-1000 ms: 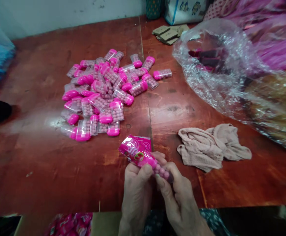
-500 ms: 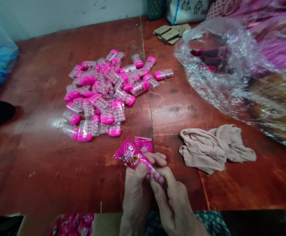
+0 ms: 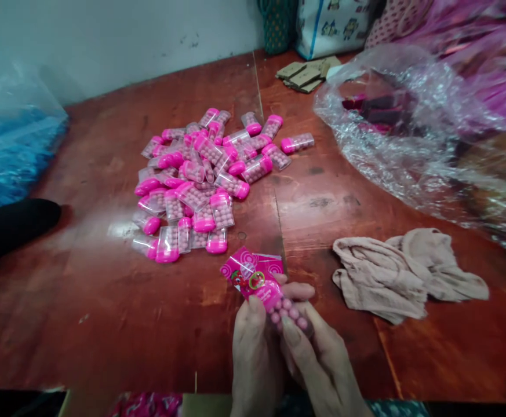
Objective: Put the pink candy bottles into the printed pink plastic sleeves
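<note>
— Red-brown wooden tabletop (image 3: 105, 313) fills the view, with a pale wall at the far edge; what lies on it?

— At the middle, a heap of clear capsules with pink caps (image 3: 204, 179), each full of small pink balls; to the right of it, a crumpled beige cloth (image 3: 404, 275); further right and far, a big clear plastic bag (image 3: 409, 133); at the far left, a blue bag (image 3: 13, 150), and a dark shape (image 3: 9, 226) just near of it.

— And the hands?

— Both sit together at the near edge, right of centre; the left hand (image 3: 255, 353) and the right hand (image 3: 317, 359) are clamped on one capsule (image 3: 290, 310), the left thumb on its top, the right fingers along its near end.

— Anything on that capsule?

— Its far end wears a pink printed wrapper (image 3: 253, 278), sticking out toward the heap; whether the wrapper is fully on, I cannot tell.
</note>
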Motion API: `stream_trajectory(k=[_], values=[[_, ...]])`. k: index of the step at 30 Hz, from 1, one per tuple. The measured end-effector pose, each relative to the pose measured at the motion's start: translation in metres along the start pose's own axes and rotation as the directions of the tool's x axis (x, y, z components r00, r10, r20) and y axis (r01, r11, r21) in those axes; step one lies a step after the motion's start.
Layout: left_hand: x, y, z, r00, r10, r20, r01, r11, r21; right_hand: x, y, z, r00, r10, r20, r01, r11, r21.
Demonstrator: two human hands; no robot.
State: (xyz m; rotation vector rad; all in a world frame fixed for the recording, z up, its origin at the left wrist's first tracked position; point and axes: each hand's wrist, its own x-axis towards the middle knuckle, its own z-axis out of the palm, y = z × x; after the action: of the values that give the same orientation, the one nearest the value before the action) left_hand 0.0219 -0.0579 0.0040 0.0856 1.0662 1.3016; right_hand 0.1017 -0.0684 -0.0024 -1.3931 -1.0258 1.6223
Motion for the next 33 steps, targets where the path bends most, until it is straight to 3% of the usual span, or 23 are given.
stream_trajectory(k=[6, 9, 12, 15, 19, 22, 24, 25, 27, 29, 33], values=[[-0.002, -0.006, 0.007, 0.996, 0.046, -0.079, -0.044, 0.999, 0.028, -0.017, 0.015, 0.011, 0.978, -0.03, -0.208, 0.004, 0.992, -0.125], [-0.002, -0.007, 0.003, 0.999, 0.035, -0.029, -0.032, 0.996, 0.089, -0.016, 0.014, 0.012, 0.972, 0.04, -0.233, -0.044, 0.999, -0.012], [-0.002, -0.002, -0.005, 0.999, 0.036, -0.002, -0.035, 0.992, 0.122, -0.005, 0.006, 0.011, 0.988, 0.15, -0.025, -0.14, 0.96, 0.242], [-0.002, 0.004, -0.01, 0.999, -0.013, 0.048, 0.011, 0.999, 0.048, 0.004, -0.003, 0.009, 0.948, 0.209, 0.238, -0.296, 0.852, 0.431], [-0.004, 0.006, -0.01, 0.999, -0.021, 0.042, 0.022, 0.999, -0.024, 0.003, -0.008, 0.012, 0.896, 0.276, 0.349, -0.43, 0.74, 0.518], [-0.006, 0.004, -0.008, 0.999, 0.024, 0.029, -0.025, 0.999, 0.028, -0.006, -0.007, 0.016, 0.885, 0.311, 0.347, -0.458, 0.719, 0.523], [-0.01, 0.002, -0.006, 0.999, 0.03, 0.039, -0.032, 0.997, 0.068, -0.015, -0.005, 0.018, 0.901, 0.322, 0.291, -0.426, 0.781, 0.456], [-0.012, 0.001, -0.006, 0.999, 0.011, 0.047, -0.015, 0.997, 0.078, -0.018, -0.004, 0.018, 0.929, 0.304, 0.209, -0.364, 0.851, 0.378], [-0.016, -0.001, -0.006, 0.998, -0.014, 0.068, 0.009, 0.997, 0.072, -0.023, -0.001, 0.017, 0.985, 0.172, 0.007, -0.171, 0.973, 0.156], [-0.018, -0.002, -0.007, 0.997, -0.001, 0.077, -0.003, 0.999, 0.04, -0.023, 0.001, 0.016, 0.994, -0.018, -0.111, 0.015, 0.999, -0.031], [-0.013, 0.003, -0.011, 0.995, 0.096, 0.037, -0.094, 0.994, -0.05, -0.013, 0.003, 0.013, 0.989, -0.136, -0.054, 0.128, 0.984, -0.125]])
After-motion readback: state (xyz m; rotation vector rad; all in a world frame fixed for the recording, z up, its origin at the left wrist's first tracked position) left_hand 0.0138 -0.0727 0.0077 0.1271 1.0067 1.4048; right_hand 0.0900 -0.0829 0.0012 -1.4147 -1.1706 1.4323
